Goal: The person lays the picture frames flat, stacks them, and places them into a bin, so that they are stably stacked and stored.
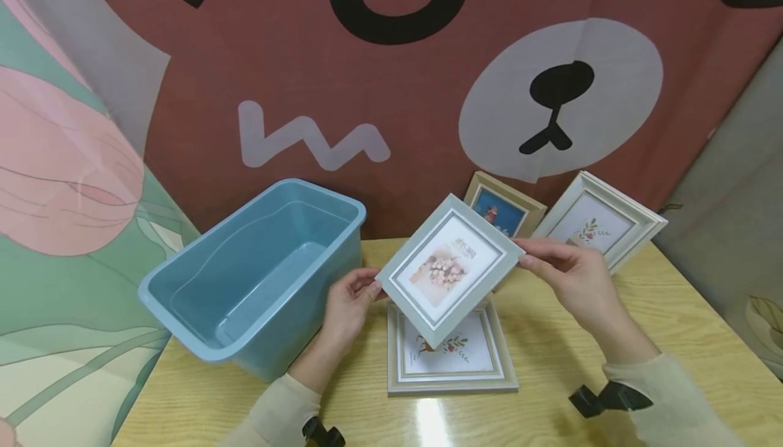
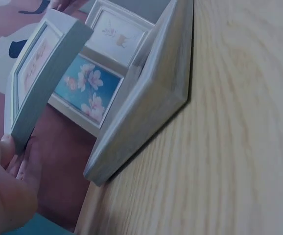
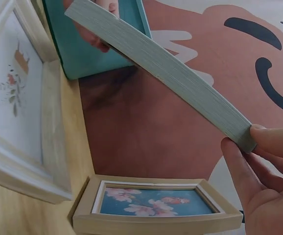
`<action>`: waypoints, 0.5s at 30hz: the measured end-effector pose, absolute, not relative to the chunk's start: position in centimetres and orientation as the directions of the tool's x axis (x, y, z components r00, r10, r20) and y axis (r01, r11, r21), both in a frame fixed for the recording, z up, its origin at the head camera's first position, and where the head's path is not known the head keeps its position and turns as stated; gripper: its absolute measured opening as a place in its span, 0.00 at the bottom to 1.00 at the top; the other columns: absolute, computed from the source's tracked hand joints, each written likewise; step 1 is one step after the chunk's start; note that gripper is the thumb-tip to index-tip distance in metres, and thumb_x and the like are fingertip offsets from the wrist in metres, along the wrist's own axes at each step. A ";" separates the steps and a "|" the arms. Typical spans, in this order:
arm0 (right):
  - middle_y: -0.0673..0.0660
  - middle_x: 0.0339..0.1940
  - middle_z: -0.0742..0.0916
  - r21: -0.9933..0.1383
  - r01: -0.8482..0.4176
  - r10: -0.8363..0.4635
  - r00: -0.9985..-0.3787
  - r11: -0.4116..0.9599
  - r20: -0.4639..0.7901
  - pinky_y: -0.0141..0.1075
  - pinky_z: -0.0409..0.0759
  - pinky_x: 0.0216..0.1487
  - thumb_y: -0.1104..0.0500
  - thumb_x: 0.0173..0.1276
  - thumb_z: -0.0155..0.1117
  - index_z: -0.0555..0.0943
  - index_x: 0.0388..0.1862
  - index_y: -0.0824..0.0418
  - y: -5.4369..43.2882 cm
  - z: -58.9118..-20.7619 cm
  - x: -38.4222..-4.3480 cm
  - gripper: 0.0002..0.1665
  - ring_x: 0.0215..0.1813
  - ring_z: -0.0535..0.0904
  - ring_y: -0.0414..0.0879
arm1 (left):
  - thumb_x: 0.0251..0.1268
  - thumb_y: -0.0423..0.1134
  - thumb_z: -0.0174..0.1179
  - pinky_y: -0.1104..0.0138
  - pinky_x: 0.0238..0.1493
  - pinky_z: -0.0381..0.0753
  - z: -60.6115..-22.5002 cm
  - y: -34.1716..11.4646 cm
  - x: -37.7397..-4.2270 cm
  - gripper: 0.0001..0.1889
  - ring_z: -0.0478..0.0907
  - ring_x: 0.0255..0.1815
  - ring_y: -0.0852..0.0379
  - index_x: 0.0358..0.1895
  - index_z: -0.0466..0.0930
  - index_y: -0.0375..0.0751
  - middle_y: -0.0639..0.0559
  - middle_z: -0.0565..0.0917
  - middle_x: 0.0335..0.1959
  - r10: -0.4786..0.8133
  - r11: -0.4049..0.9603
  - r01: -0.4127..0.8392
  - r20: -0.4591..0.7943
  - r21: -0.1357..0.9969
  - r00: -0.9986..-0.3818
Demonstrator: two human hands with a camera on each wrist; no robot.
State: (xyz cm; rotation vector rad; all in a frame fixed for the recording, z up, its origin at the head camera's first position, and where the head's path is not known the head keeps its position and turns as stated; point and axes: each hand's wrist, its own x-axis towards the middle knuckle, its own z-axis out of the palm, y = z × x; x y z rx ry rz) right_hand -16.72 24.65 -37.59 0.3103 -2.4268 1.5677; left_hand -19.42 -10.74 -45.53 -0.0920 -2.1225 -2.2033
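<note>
Both hands hold up a pale grey-green picture frame [image 1: 391, 289] with a pink flower print, tilted above the table. My left hand [image 1: 349, 304] pinches its left corner between thumb and fingers. At the opposite corner, my right hand [image 1: 578, 284] pinches with the thumb and fingertips, as the right wrist view also shows. Beneath it, a cream picture frame [image 1: 453, 384] with a deer and plant print lies flat on the table, partly covered from the head camera.
A blue plastic bin [image 1: 263, 277] stands at the left. Behind the hands, a tan frame [image 1: 533, 212] with a blue flower picture and a white frame [image 1: 639, 229] lean near the printed cloth backdrop [image 1: 416, 107]. All stand on a wood-grain table [image 1: 673, 325].
</note>
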 end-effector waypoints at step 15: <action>0.37 0.59 0.91 -0.878 -0.304 -0.050 -0.950 0.369 0.308 0.22 0.86 0.55 0.64 0.74 0.74 0.90 0.55 0.68 24.7 -39.4 -14.6 0.14 0.63 0.82 0.23 | 0.74 0.23 0.63 0.73 0.49 0.90 -44.6 -9.8 -19.2 0.15 0.91 0.40 0.61 0.60 0.84 0.22 0.28 0.89 0.56 -0.198 -0.030 0.084 0.077 0.996 -0.977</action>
